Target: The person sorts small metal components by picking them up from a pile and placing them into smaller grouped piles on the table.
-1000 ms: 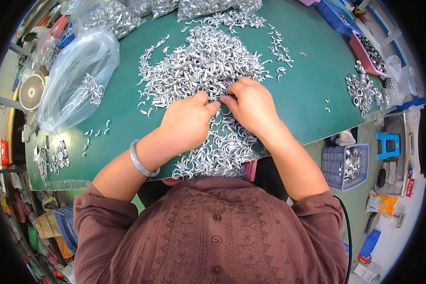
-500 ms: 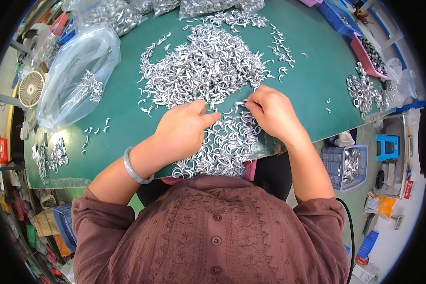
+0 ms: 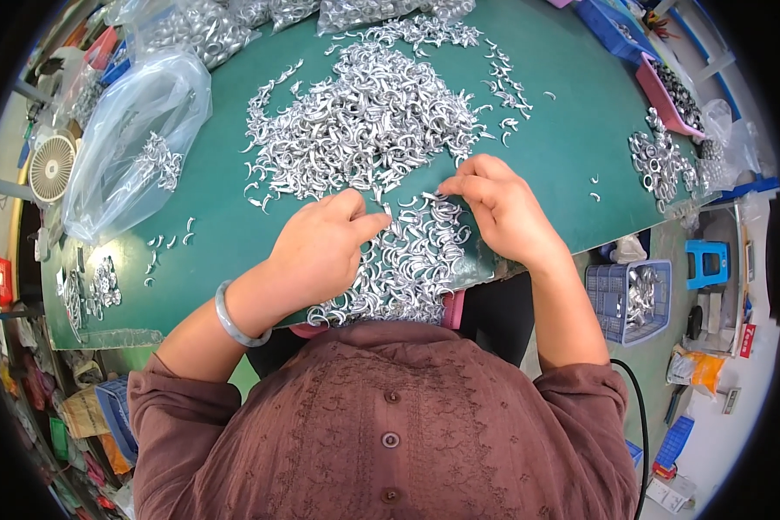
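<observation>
A large heap of small, curved silver metal pieces lies on the green tabletop. A nearer spread of the same pieces reaches down to the table's front edge at my body. My left hand is at the left side of this spread, its fingers curled and the index fingertip low over the pieces; whatever is under that fingertip is hidden. On the other side, my right hand pinches thumb and index finger together at the spread's far right corner, on what looks like one curved metal piece.
A clear plastic bag holding some pieces lies at the left, beside a small fan. Filled bags line the far edge. At the right are a pink tray, loose metal rings and, below the table, a blue basket.
My left hand has shifted slightly left, and its index finger has drawn back a little. My right fingertips stay by the far corner of the spread. The whole view has shifted slightly.
</observation>
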A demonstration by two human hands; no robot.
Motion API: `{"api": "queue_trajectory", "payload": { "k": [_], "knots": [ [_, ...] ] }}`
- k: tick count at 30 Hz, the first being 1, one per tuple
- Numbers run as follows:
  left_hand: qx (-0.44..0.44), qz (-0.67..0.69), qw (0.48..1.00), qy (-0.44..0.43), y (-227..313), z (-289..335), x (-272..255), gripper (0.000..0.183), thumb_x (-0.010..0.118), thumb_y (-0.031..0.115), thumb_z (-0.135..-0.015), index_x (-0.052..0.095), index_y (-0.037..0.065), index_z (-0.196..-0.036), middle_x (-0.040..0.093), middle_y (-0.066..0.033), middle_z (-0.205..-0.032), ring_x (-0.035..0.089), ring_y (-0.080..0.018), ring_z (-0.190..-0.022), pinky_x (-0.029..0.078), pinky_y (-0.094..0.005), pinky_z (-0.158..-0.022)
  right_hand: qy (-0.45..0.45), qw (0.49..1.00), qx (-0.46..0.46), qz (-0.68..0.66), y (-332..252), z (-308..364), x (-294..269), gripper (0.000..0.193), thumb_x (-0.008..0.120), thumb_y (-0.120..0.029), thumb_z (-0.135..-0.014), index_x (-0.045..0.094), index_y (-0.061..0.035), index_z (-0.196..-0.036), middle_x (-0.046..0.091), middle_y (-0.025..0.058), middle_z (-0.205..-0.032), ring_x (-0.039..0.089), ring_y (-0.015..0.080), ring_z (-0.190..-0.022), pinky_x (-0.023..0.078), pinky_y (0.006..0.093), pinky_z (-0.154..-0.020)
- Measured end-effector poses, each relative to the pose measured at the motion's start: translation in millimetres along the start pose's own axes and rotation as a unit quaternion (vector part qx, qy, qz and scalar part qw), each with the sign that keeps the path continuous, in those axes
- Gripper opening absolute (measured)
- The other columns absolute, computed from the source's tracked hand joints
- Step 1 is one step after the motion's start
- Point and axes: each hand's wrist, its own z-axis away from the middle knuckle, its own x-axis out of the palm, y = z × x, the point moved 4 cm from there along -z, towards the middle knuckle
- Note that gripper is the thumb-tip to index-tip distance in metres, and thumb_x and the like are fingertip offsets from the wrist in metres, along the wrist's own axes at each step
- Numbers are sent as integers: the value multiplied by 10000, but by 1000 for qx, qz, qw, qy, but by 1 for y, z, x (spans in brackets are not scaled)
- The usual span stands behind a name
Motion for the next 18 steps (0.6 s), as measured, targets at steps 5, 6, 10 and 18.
{"api": "queue_trajectory", "payload": {
  "k": [5,6,10,18],
  "knots": [
    [26,9,1000,13,2,3,0,415,539,-62,-718,683,57,-1088,551,-115,-882,583,-309,-797,488,-403,-696,30,997,6,72,7,-1,0,231,562,39,-816,688,-56,-985,600,117,-932,578,327,-943,483,417,-814],
    [25,9,1000,13,2,4,-1,415,539,-62,-718,683,57,-1088,551,-115,-882,583,-309,-797,488,-403,-696,35,997,18,63,6,-1,1,219,569,29,-818,688,-59,-980,596,116,-929,576,326,-930,484,420,-808],
    [23,16,1000,9,2,7,-1,403,541,-68,-702,685,54,-1059,550,-116,-874,578,-316,-789,484,-412,-695,12,998,4,62,4,-1,4,171,607,-7,-816,687,-60,-957,591,111,-916,573,322,-909,485,421,-798],
    [25,19,999,13,1,8,-2,396,543,-76,-692,683,54,-1039,551,-119,-869,576,-320,-785,480,-414,-689,1,996,25,90,14,-5,4,141,650,-33,-799,681,-56,-934,588,104,-911,568,320,-916,481,418,-797]
  ]
}}
